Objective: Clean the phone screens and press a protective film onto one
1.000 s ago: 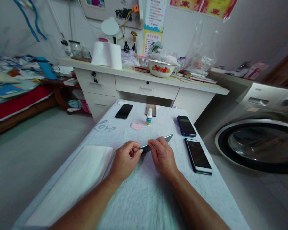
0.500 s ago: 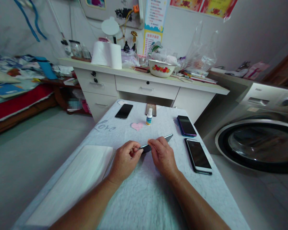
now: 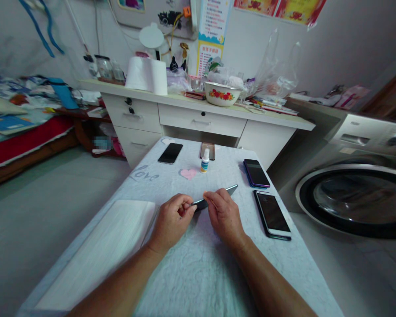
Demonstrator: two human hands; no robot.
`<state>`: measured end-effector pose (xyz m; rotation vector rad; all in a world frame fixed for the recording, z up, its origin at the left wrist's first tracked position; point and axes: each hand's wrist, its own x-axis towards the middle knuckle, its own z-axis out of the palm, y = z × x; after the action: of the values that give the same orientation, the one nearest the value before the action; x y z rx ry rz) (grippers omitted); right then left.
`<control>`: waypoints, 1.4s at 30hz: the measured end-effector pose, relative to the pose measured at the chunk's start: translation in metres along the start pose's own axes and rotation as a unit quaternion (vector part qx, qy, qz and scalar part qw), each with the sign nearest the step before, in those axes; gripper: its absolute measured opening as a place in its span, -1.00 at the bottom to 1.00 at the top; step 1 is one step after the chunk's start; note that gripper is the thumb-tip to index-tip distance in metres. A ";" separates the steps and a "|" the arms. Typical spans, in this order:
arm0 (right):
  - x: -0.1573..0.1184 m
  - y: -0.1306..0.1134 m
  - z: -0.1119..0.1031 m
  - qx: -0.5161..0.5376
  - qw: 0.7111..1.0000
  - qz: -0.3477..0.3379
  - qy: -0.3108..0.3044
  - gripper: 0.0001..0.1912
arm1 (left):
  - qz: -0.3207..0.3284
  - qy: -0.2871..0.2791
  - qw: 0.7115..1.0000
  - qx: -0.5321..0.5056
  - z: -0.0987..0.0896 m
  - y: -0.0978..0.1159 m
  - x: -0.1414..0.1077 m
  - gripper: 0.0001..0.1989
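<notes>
Two bare hands meet over the near half of a cloth-covered table (image 3: 198,273), with a long white slab (image 3: 102,251), perhaps stacked paper, lying beside the left forearm. The left hand (image 3: 170,222) pinches the near end of a slim dark smartphone (image 3: 202,204) between thumb and fingers. The right hand (image 3: 225,215) has its fingertips bunched at the phone's upper edge; whether they nip something there I cannot tell. The phone is tilted on edge between the hands, so work on it looks underway, not finished; how much is left does not show.

To the right lie a white-framed smartphone (image 3: 273,213) on a dark case or second device, and beyond it a black smartphone (image 3: 257,173) with a blue-purple edge. Farther off, a small white-topped bottle (image 3: 205,162) stands upright, just in front of a brownish phone-shaped piece (image 3: 212,150); a black-screened smartphone (image 3: 170,153) lies flat to the left. Behind is a white desk (image 3: 203,119).
</notes>
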<state>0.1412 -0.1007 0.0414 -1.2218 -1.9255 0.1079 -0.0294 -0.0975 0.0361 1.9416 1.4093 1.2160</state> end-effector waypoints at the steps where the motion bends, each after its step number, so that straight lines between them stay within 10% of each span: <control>1: 0.000 0.000 0.000 -0.001 1.000 0.000 0.001 -0.76 | 0.001 0.001 1.000 -0.001 0.000 0.000 0.000 -0.94; 42: 0.002 0.011 -0.010 -0.028 0.999 0.016 0.039 -0.75 | 0.005 -0.003 1.000 -0.011 0.002 -0.002 0.000 -0.95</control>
<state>0.1551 -0.0968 0.0437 -1.2756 -1.8528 0.0221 -0.0292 -0.0966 0.0332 1.9380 1.3787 1.2253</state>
